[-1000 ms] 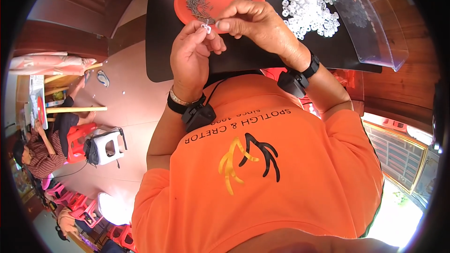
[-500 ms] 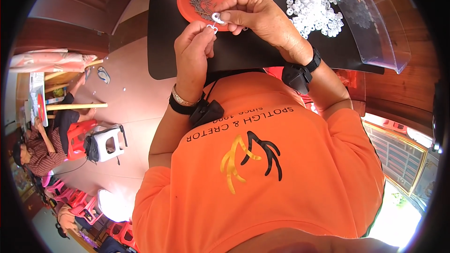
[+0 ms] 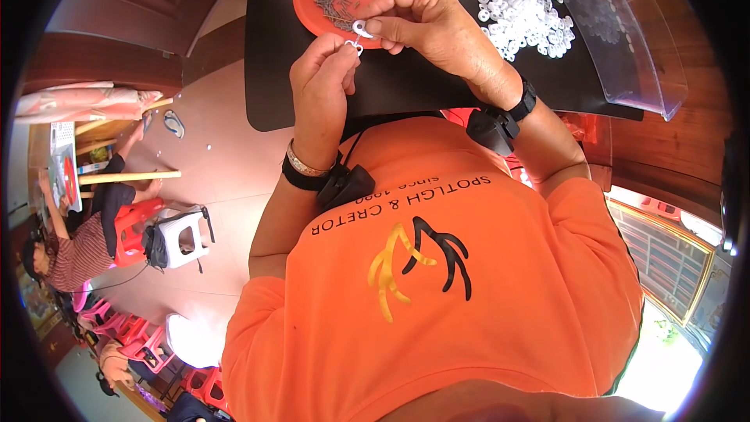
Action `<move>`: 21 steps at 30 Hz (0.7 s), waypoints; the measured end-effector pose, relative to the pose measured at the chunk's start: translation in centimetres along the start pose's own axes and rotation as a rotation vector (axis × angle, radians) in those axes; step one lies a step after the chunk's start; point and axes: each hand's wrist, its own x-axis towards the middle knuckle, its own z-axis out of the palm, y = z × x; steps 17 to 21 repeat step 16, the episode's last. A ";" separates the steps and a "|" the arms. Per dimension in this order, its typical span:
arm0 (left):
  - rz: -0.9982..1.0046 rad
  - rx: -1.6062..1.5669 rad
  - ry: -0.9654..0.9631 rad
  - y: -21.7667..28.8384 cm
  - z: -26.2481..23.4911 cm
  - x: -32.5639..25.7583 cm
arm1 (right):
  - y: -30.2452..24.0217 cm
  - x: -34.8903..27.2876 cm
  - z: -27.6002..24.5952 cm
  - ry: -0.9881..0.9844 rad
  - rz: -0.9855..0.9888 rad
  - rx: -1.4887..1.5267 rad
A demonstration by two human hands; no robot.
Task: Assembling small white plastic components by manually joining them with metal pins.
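My left hand is closed in a pinch on a small white looped plastic piece, its fingertips by the near rim of the red plate. Just above it, thumb and forefinger of my right hand grip another white plastic piece with a hole through it. The two pieces are close together, with a thin link between them that is too small to make out. Many short grey metal pins, perhaps nails or screws, lie in the red plate under my hands.
A heap of small white plastic pieces covers the black table to the right. Beside it stands a clear plastic bin. Across the room at left, a person sits on a red stool near a white stool.
My hands stay nearly in place, and the right-hand piece has turned slightly. The person at left has shifted an arm.
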 end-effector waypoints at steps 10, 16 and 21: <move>0.002 0.002 0.001 0.1 0.0 0.0 | 0.2 0.1 -0.4 -0.033 0.033 0.030; 0.003 0.029 0.000 0.1 -0.1 0.0 | 0.2 0.1 -0.5 -0.042 0.051 0.024; 0.003 0.029 0.000 0.1 -0.1 0.0 | 0.2 0.1 -0.5 -0.042 0.051 0.024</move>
